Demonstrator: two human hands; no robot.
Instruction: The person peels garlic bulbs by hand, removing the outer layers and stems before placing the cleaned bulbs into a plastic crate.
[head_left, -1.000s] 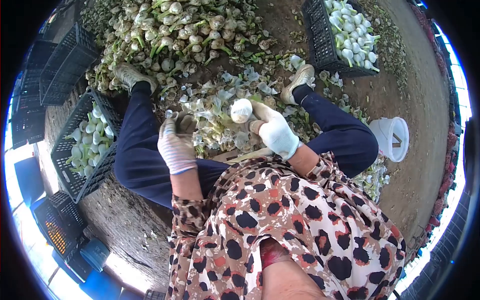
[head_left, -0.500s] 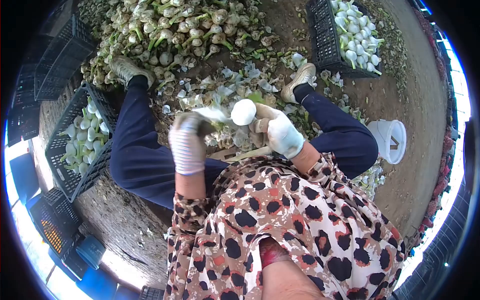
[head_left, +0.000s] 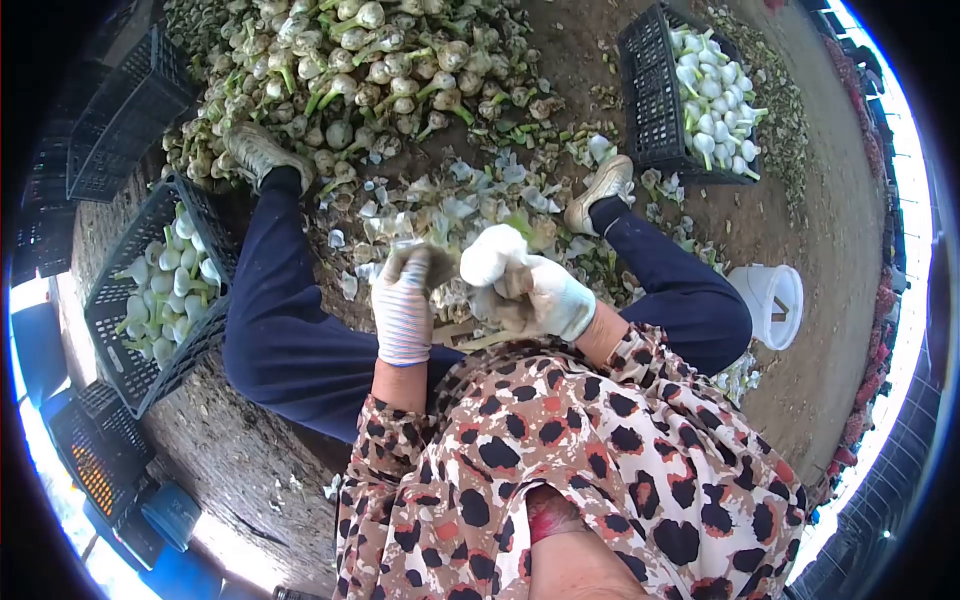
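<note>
At the far left of the dirt ground [head_left: 840, 260] stand stacked empty black crates [head_left: 115, 120]; below them a black crate of peeled bulbs [head_left: 165, 290] sits just beside the person's left leg [head_left: 285, 320]. Along the top edge of the ground lies a large heap of unpeeled garlic [head_left: 370, 70], its near margin touching the left shoe [head_left: 255, 150]. Between the two legs, a litter of pale skins and trimmings [head_left: 450, 215] covers the ground. The left hand [head_left: 405, 300], in a striped glove, is closed, fingers pinched on a strip of peeled skin [head_left: 425, 262] at the top of the fist. Just to its right, the right hand [head_left: 535, 295], in a white glove, is closed around the stem end of a white peeled garlic bulb [head_left: 490, 255], which stands clear above the fingers, held over the litter in front of the person's torso. The two hands are near one another, almost touching. Further right, the right shoe [head_left: 600, 185] rests near a second black crate of peeled bulbs [head_left: 690, 95] at the top right. A white bucket [head_left: 775, 300] stands beside the right knee, towards the right edge
</note>
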